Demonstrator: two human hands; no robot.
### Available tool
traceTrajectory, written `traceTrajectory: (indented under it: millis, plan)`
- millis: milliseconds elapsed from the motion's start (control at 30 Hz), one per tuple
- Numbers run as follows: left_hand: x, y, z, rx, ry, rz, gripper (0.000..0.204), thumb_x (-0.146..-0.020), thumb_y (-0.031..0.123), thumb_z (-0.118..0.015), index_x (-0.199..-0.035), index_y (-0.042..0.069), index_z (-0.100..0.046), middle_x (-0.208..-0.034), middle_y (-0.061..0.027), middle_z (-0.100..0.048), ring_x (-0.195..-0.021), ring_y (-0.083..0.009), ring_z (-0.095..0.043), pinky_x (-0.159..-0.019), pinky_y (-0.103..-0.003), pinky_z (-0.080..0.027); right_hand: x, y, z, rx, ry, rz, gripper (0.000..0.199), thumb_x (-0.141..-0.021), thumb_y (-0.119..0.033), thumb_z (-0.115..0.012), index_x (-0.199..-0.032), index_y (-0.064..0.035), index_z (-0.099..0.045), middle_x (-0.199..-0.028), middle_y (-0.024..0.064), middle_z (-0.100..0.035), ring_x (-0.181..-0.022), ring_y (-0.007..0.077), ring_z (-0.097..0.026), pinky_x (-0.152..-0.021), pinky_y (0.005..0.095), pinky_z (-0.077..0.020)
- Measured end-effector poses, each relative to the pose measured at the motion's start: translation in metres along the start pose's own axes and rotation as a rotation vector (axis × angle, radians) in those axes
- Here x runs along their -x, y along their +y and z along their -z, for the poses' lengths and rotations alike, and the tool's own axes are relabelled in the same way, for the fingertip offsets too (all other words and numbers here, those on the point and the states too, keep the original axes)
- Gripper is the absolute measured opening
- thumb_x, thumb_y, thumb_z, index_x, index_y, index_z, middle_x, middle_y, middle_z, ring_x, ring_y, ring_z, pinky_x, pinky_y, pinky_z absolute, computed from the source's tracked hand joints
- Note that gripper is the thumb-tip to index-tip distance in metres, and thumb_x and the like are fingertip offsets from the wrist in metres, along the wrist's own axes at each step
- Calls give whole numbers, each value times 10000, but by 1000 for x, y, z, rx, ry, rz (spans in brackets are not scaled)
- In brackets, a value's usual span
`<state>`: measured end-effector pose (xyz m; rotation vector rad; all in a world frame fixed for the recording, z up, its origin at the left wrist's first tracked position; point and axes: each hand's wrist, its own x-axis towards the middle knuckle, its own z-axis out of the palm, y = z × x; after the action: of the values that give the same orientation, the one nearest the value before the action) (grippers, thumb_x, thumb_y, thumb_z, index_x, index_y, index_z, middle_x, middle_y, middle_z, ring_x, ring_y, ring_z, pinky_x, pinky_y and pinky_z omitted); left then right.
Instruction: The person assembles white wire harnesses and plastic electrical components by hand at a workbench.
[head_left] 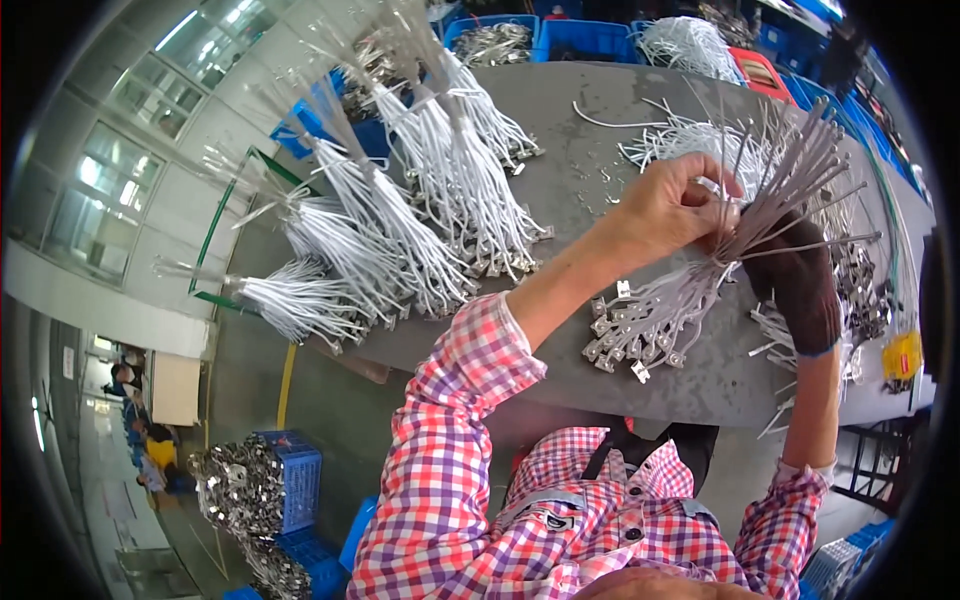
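A bundle of thin white cords [655, 310] with small metal clips at its lower ends is gathered over the table in front of me. My right hand [797, 280], in a dark glove, is closed around the bundle's narrow neck from the right. The upper strands [790, 185] fan out above it. My bare left hand [685, 205] is closed, thumb and fingers pinched at the neck beside the glove. Whether it grips one cord or several is hidden. Behind my hands lies a loose heap of white cords [680, 140].
Several gathered cord bundles [465, 180] lie along the grey table's [560, 90] left side. Blue bins [585, 40] stand beyond the far edge. Blue crates [298, 480] with metal parts are on the floor at left. A yellow object [902, 355] is at the right edge.
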<state>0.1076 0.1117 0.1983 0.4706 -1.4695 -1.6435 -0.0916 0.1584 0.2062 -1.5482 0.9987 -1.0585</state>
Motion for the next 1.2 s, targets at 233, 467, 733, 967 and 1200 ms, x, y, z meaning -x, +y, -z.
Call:
traceTrajectory:
  millis: [233,467,733,967,1200]
  plan:
    - [4,-6,-2,133,27,63,128,-841,123,-668,-923,25,-650,-804,-26,-658,-712,-93,-621,-687,-239,-526,27,-30,-19,60,127,-116,183,-857,-188,-581,-938,-25,-594,-658,-7,-527,-514,34,-428,-434,195,-308]
    - [-7,-9,1,177,-1,90,73,-820,28,-654,-885,34,-622,-805,-44,-641,-721,-104,-610,-638,-232,-511,18,-17,-17,133,317,-55,341,-929,-305,-494,-1033,0,-607,-783,36,-614,-599,50,-477,-508,202,-367]
    - [-30,13,2,-675,-177,-87,134,-686,52,-661,-816,33,-636,-747,-110,-635,-717,-231,-629,-679,-334,-493,2,34,-5,924,153,623,269,-920,-228,-508,-1042,-9,-604,-765,5,-559,-590,86,-496,-519,241,-383]
    - [-28,6,-8,-854,-135,-617,123,-699,-27,-576,-817,-1,-553,-745,-132,-548,-735,-313,-569,-683,-378,-456,8,37,-10,-198,181,-160,152,-850,-158,-594,-967,-62,-580,-650,-29,-516,-466,39,-441,-400,188,-310]
    - [-11,0,-11,-985,-10,-583,72,-760,20,-588,-812,21,-538,-795,-130,-524,-787,-320,-565,-709,-391,-457,-5,29,-7,62,204,-36,226,-790,-254,-631,-850,-51,-555,-581,-11,-501,-459,60,-439,-416,209,-311]
